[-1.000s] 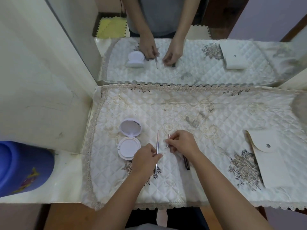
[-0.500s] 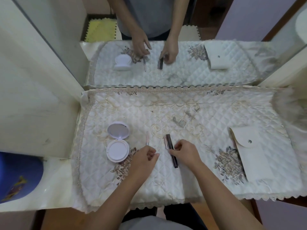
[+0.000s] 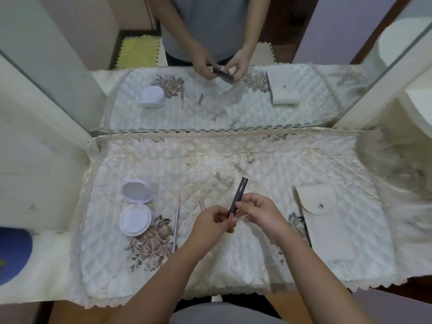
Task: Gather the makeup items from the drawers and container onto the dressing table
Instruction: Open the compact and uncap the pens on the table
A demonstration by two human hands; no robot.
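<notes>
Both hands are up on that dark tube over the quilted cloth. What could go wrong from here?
1. The slim dark tube is pinched only at its lower end by the left hand and right hand; it may slip and drop.
2. The open white round compact lies near the left forearm; a sweep might knock it.
3. The thin pink-silver stick lies loose on the quilted cream cloth and might roll if nudged.

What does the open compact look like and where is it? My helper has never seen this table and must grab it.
On the quilted white cloth of the dressing table, look to the left half. The open compact lies there flat, left of a thin pink stick. It alone is round: two hinged white discs, the farther one a mirror.
</notes>
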